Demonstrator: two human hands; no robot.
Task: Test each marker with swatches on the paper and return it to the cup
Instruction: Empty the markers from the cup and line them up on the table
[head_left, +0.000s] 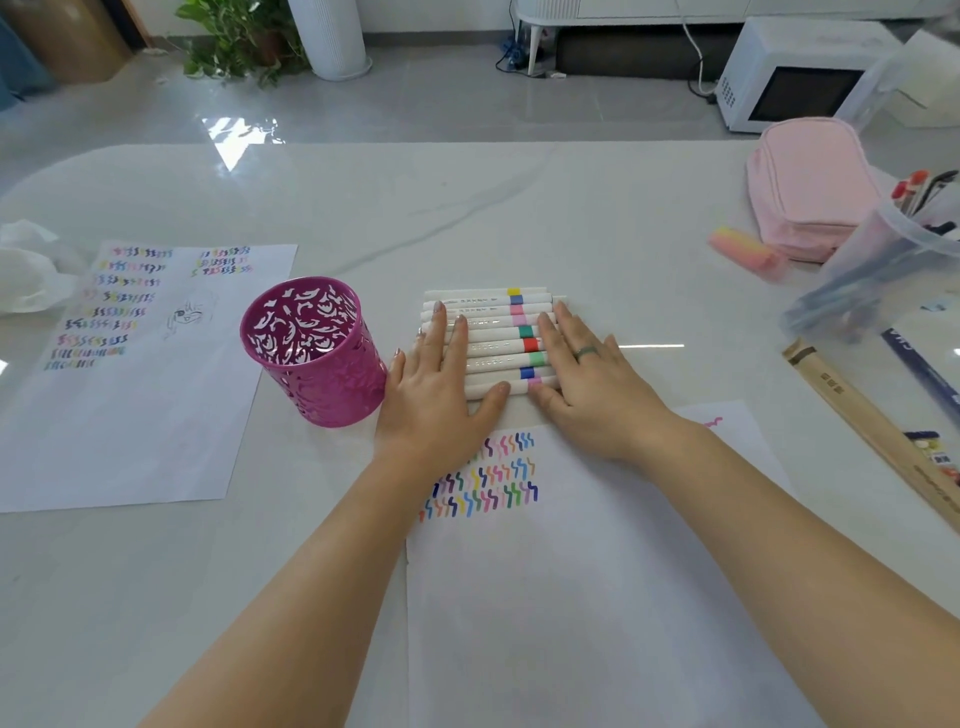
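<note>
As left hand (435, 387) and right hand (592, 382) press flat, white markers (493, 333) show coloured bands.

On the pale marbled table (571, 208) right now: a swatched sheet (130, 415) at left, the pink cup (322, 358) upright beside it, markers (493, 332) in a row at centre, a second swatched paper (571, 597) nearest, and pouch (810, 192), clear tub (872, 280) and ruler (857, 415) off right.

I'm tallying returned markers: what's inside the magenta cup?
No marker shows inside the magenta cup; only its cut-out inner wall is visible. Its floor is hidden by the near wall. The markers lie beside it under the left hand and right hand.
</note>
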